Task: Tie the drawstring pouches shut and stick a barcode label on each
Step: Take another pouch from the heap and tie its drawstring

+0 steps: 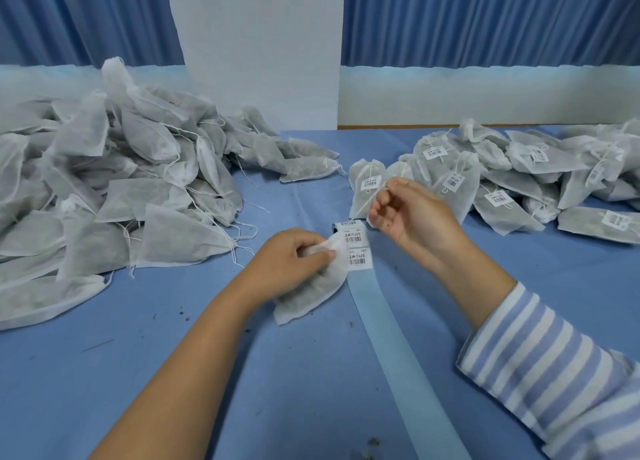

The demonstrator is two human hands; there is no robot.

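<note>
On the blue-clothed table (pixel 173 355), the left hand (pixel 294 255) pinches the gathered neck of the white non-woven pouch (pixel 311 293) while the right hand (pixel 408 210) apparently pinches its thin drawstring (pixel 367 204), which wants a steady, taut pull before knotting.

White filled pouch (pixel 311 291) lies tilted beside the barcode label strip (pixel 356 250).

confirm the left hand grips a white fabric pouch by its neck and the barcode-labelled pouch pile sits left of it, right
The left hand does grip the white fabric pouch by its neck, but the head view shows the barcode-labelled pouch pile to its right, not left.
</note>
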